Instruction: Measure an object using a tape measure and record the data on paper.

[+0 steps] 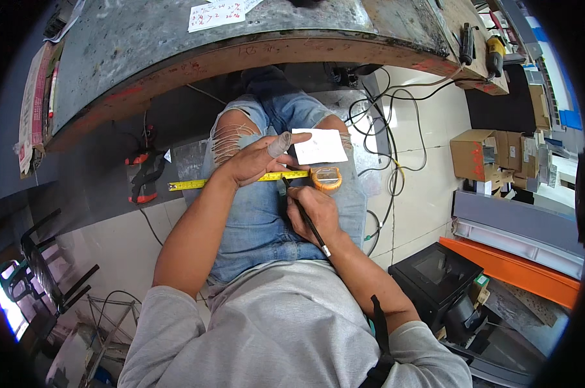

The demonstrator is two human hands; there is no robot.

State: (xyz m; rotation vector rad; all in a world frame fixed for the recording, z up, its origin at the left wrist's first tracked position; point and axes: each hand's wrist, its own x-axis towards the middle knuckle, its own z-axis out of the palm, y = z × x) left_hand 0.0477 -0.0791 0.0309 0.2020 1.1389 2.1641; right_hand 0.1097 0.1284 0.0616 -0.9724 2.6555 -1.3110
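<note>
My left hand (257,160) is over my lap, with a pale wrap around one finger. Between its fingers is the left edge of a small white paper (321,146). Just under this hand, a yellow tape measure blade (195,184) lies extended across my thighs. Its orange case (326,179) sits at the right end, below the paper. My right hand (315,210) is closed around a black pen (313,229), whose upper end points at the blade near the left fingers. Whether the pen touches the blade I cannot tell.
Ahead stands a worn workbench (130,64) with written paper sheets (218,14) on top. Black cables (396,123) loop over the floor to the right. A red-and-black tool (147,178) lies at left. Cardboard boxes (476,155) and a black box-shaped machine (434,278) stand at right.
</note>
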